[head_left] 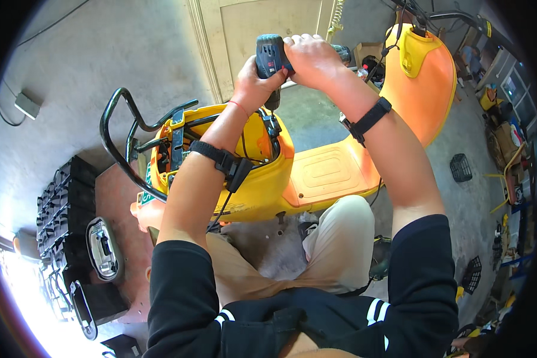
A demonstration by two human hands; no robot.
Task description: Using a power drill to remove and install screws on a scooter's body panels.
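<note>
A dark blue cordless drill [270,52] is held nose down over the far side of a yellow electric scooter [238,190]. My right hand [314,61] wraps the drill's handle, with the battery end showing beyond it. My left hand [254,82] is closed around the drill's body, thumb across its front. The chuck points at the rim of the open seat compartment [259,138]. Whether the bit touches a screw there cannot be made out. Cables and black parts show inside the compartment. Both forearms wear black straps with small devices.
A black tubular rack [119,146] sticks out at the scooter's left end. On the right are its footboard [328,171] and orange front shield [417,98]. Black crates [68,209] and an oval seat-like part [104,249] stand left. A black basket [460,167] lies on the floor right.
</note>
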